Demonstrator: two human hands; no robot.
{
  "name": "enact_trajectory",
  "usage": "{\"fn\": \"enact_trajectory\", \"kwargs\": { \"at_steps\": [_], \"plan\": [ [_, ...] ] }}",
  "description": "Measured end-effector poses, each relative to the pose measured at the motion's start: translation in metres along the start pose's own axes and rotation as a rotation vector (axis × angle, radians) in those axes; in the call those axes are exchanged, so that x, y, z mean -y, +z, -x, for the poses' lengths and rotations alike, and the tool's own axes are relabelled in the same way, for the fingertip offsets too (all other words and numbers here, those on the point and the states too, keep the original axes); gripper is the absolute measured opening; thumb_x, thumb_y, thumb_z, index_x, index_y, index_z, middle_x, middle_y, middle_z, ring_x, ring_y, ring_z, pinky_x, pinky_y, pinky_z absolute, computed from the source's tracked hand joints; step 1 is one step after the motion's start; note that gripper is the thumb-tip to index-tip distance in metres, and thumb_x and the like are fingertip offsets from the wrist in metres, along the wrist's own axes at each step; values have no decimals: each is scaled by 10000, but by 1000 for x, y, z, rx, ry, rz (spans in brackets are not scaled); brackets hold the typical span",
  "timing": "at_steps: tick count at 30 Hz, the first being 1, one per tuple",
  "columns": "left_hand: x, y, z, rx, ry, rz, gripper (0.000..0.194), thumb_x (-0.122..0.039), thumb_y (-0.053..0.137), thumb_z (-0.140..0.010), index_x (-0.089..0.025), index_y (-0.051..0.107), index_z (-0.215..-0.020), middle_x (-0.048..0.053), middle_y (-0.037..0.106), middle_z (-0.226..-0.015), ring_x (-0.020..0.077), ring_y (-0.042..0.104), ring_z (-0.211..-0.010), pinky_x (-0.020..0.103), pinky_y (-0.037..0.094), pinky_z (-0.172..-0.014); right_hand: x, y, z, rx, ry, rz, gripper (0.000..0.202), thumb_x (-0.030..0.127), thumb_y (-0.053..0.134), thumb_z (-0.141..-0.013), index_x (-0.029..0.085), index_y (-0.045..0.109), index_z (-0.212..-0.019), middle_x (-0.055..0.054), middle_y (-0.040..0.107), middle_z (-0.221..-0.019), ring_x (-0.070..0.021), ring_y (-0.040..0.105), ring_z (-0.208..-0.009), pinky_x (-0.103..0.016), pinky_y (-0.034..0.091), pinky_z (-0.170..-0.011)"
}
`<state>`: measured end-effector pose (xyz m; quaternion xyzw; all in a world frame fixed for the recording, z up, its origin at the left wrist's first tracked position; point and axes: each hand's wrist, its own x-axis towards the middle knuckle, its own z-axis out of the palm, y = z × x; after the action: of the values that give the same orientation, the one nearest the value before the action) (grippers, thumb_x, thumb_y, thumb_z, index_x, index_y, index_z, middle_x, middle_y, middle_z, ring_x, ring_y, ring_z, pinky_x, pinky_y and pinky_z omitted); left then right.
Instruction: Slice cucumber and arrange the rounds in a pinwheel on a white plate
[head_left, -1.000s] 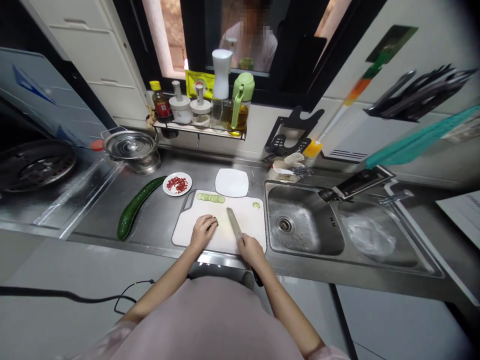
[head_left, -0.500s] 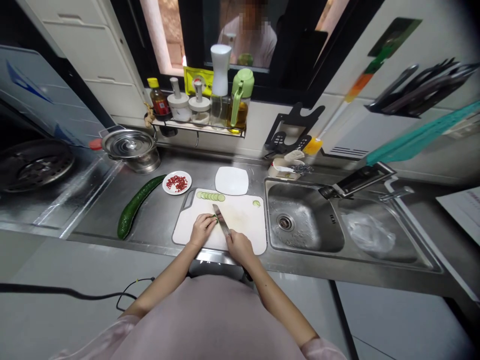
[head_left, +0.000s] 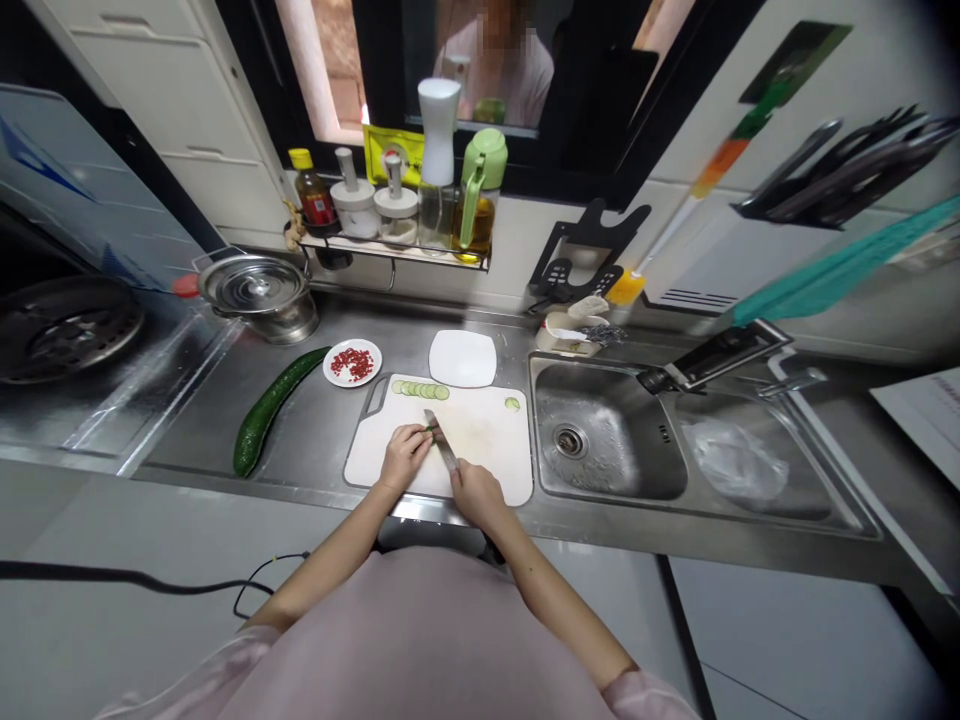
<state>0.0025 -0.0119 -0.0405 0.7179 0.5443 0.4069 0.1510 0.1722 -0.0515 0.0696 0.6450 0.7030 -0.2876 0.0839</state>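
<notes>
My right hand [head_left: 478, 490] is wrapped round the handle of a kitchen knife [head_left: 444, 447], its blade slanting up and left over the white cutting board [head_left: 487, 435]. Beside the blade, my left hand [head_left: 406, 455] is closed on a small green cucumber piece [head_left: 431, 432], mostly hidden by the fingers. A row of overlapping cucumber slices [head_left: 420, 390] lies along the board's far edge. More cut cucumber bits [head_left: 512, 404] rest near its far right corner. To the left, on the steel counter, lies a whole dark green cucumber [head_left: 271, 412].
Behind the board are a plate [head_left: 328, 372] of chopped red pieces and a white square dish [head_left: 463, 358]. A sink [head_left: 611, 430] with a faucet [head_left: 712, 360] adjoins on the right. A lidded steel pot [head_left: 259, 297] stands back left, below a seasoning rack [head_left: 394, 252].
The camera view has shifted slightly. Both hands stay almost where they were, with the knife blade still against the piece under my left fingers.
</notes>
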Motion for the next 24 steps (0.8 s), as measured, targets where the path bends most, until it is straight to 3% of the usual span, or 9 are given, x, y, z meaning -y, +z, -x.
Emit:
{"fn": "enact_trajectory", "kwargs": {
  "at_steps": [15,24],
  "plan": [
    [-2,-1,-1,-17,50,3,193,-294,518,-917,-222,696,-908,73,681,-993,178,607,-967,361,502,-888,4,-4,-15,6,-32,9,306,260,351,-967,150,572,-1148,-144,688,-1054,-223,640,-989,-277,410,-778],
    [-1,-1,-1,-7,51,6,188,-282,518,-918,-217,694,-916,70,687,-1007,180,607,-990,372,505,-899,4,-5,-9,34,-29,54,312,253,349,-966,133,582,-1134,-163,691,-1033,-240,651,-976,-293,426,-759]
  ]
}}
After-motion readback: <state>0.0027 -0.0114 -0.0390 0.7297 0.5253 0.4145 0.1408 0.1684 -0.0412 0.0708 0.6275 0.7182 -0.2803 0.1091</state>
